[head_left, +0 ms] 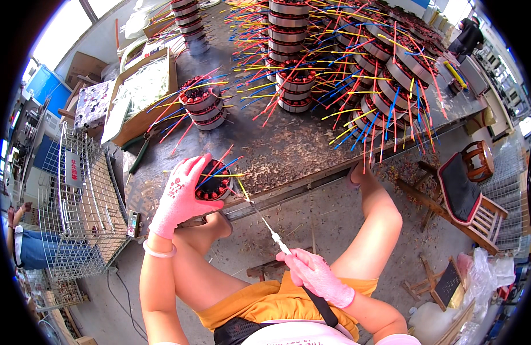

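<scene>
While the left hand clasps the wound ring to its right, by the bench, the right hand grips a slim tool reaching forward-left; holding the ring firm and the tip in line with the yellow lead should help prevent snags.

Stator, coloured wires splayed, at bench edge; slim tool slanting nearby

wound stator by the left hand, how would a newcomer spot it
Find the dark, scuffed worktable, then the pink-gloved left hand at its near edge. That hand holds the wound stator, the only one touched, unlike the stacked stators beyond.
</scene>
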Tool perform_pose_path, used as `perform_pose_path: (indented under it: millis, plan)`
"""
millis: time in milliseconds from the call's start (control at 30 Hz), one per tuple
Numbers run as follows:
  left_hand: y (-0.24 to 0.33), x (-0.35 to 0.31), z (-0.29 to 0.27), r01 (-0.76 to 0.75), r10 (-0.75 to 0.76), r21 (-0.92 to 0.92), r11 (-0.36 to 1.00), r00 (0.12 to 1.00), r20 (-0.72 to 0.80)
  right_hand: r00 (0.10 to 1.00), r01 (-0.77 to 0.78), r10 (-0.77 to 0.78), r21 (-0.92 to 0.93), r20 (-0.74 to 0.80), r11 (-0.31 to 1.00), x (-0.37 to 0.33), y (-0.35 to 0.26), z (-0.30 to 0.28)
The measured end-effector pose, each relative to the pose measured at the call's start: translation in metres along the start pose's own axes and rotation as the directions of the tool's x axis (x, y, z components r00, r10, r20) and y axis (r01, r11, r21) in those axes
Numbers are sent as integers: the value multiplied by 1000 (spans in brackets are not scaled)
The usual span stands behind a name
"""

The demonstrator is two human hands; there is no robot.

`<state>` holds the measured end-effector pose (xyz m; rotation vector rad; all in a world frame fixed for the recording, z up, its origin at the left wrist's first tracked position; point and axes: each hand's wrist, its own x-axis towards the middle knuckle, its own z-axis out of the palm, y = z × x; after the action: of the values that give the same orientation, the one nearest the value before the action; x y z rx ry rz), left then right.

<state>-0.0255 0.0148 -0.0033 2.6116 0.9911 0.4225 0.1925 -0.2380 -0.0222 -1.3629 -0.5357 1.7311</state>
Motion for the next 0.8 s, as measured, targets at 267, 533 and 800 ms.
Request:
perform_pose_path:
  millis: [267, 533, 800]
  plan:
    - [0, 0, 1, -9, 9, 8, 1000, 1000, -15, 1000, 3, -3, -63, 9, 998, 0, -4, 1]
    - [1, 1, 0, -20, 20, -7, 1000, 1000, -11, 1000, 3, -3, 16, 15, 1000, -1, -2, 0]
    - [3, 2, -1, -31, 31, 19, 999, 999, -21, 999, 36, -35, -23, 21, 999, 3, 7, -6]
